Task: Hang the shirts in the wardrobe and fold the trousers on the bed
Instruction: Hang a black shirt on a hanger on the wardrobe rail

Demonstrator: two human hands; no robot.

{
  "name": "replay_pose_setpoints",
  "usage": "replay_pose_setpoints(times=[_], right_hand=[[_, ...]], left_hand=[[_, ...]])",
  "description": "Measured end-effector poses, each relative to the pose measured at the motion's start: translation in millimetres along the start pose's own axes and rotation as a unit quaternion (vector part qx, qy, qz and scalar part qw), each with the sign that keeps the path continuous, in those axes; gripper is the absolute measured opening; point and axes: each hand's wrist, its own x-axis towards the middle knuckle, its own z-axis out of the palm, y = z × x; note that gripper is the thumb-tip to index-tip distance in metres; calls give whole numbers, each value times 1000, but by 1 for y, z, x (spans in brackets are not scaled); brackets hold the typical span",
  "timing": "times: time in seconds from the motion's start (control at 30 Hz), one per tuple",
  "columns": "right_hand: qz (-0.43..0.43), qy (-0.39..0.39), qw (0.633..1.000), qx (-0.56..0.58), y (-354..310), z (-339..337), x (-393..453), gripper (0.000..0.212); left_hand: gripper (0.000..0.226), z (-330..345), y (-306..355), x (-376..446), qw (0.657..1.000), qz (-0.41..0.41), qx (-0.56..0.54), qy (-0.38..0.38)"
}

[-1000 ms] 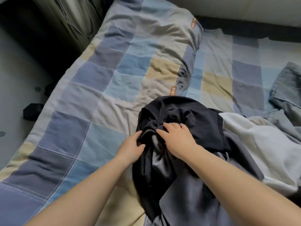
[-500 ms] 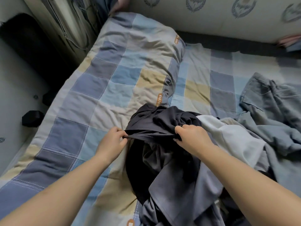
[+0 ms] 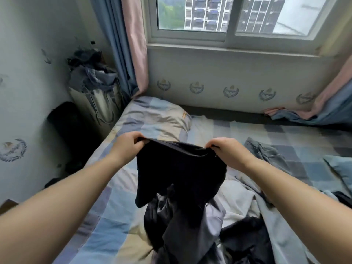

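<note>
Holding a black garment (image 3: 181,168) up by its top edge, both hands sit at mid-frame, apart w/ the edge stretched between them. Left hand (image 3: 128,144) pinches the left corner, fingers curled over the fabric; right hand (image 3: 226,151) grips the right corner the same way, thumb and fingers closed on the cloth. Can't tell if the garment is a shirt or trousers; it hangs dark and crumpled, lower part trailing down into a pile of clothes (image 3: 190,231) at bottom centre of the frame. That pile has grey and black pieces mixed, folds overlapping, so separate items can't be counted.

The bed (image 3: 106,225) fills the lower half, covered w/ a checked blue, grey and beige sheet. A pillow (image 3: 158,119) in the same check lies at centre, just beyond the left hand. Grey-blue trousers (image 3: 266,155) lie flat on the sheet at mid-right, beside the right hand but apart from it. A pale white cloth (image 3: 240,201) lies crumpled under the right forearm, touching the pile.

Upper part of frame: a window (image 3: 228,16) w/ white frame, tower blocks outside. Pink and blue curtain (image 3: 131,44) hangs at upper left of the window; another curtain end (image 3: 323,109) bunches on the bed's far right. A laundry hamper (image 3: 95,92) stuffed w/ clothes stands at left by the wall, near the bed's corner.
</note>
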Motion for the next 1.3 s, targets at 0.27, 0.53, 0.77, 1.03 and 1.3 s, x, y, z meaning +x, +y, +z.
replay_pose_setpoints(times=[0.27, 0.53, 0.77, 1.03, 1.3], right_hand=[[-109, 54, 992, -30, -54, -143, -52, 21], [-115, 103, 988, -23, -94, -231, -110, 14], [-88, 161, 983, -12, -112, -274, -155, 19], [72, 208, 973, 67, -165, -306, -224, 17], [247, 162, 944, -148, -180, -293, -338, 17]], left_hand=[[33, -113, 117, -15, 996, 46, -50, 58], [22, -170, 190, -41, 968, 53, -246, 24], [39, -198, 198, -50, 940, 113, -315, -73], [15, -207, 236, -45, 887, 202, -372, -183], [23, -165, 294, -91, 798, 230, -440, -342]])
